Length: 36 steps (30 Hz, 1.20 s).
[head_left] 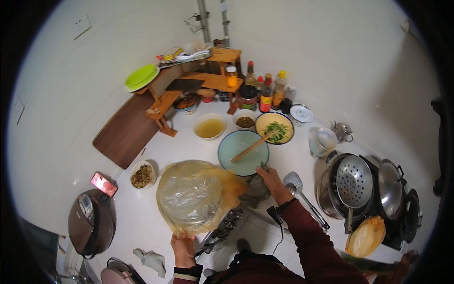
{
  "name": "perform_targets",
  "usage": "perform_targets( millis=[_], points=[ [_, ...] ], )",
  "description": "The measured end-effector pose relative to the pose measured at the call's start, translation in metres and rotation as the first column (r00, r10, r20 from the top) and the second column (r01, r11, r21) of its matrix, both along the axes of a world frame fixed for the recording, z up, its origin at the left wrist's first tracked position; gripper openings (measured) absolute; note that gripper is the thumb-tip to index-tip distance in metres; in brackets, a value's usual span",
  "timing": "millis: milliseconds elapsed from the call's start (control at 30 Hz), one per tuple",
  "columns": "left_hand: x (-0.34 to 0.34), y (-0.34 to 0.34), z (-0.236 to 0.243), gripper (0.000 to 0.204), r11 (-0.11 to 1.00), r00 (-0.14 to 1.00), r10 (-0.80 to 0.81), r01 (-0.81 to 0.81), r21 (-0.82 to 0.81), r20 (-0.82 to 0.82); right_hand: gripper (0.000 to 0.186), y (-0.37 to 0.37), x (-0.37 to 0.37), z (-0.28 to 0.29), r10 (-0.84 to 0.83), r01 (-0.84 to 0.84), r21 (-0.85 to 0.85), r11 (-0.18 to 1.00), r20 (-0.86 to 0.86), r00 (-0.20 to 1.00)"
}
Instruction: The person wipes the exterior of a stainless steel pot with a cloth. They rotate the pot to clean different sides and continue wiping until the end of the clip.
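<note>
A large round vessel wrapped in a yellowish see-through plastic bag (189, 194) sits at the near middle of the white counter. My left hand (183, 246) has its fingers closed on the near edge of the bag. My right hand (273, 183) grips a crumpled dark grey cloth (257, 188), which hangs beside the bag's right end. Just beyond that hand stands a pale green bowl (239, 147) with wooden chopsticks (253, 147) laid across it. The chopsticks' far ends reach over a yellow bowl (285, 137) of green vegetable strips. What lies inside the wrapped vessel is hard to make out.
Left stand a small bowl of chopped food (150, 176), a phone (104, 183) and a rice cooker (97, 222). Behind are a bowl of yellowish liquid (210, 134), sauce bottles (266, 94) and a wooden shelf (208, 81). At right are a slotted spatula (294, 180), pot (326, 199) and skimmer (354, 182).
</note>
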<state>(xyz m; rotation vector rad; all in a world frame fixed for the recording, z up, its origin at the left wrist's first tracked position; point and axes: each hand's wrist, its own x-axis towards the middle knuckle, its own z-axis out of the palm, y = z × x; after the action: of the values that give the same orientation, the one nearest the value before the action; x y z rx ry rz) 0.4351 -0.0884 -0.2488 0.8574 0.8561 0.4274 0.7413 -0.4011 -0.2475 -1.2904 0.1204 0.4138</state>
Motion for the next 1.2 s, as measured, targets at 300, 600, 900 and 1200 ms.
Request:
perform_targets(
  millis=[300,600,900,1200],
  points=[
    [0.065,0.078,-0.042,0.035,0.984,0.963,-0.167,0.149,0.097,0.211,0.042,-0.017,-0.076,-0.003,0.021,0.009,-0.126,0.992,0.228,0.973],
    [0.108,0.093,-0.057,0.043,0.966,0.984,-0.11,0.073,0.247,0.141,0.04,-0.11,-0.21,0.015,-0.151,0.166,-0.324,0.931,0.072,0.986],
    [0.01,-0.01,0.007,0.043,0.903,0.933,-0.331,0.271,0.334,0.14,0.061,-0.23,-0.302,0.055,-0.735,0.8,0.147,0.582,-0.324,0.595],
    [0.086,-0.134,0.089,0.04,0.729,0.74,-0.672,0.663,0.172,-0.007,0.036,-0.225,-0.251,0.113,-0.567,0.593,0.124,0.795,-0.196,0.8]
  ],
)
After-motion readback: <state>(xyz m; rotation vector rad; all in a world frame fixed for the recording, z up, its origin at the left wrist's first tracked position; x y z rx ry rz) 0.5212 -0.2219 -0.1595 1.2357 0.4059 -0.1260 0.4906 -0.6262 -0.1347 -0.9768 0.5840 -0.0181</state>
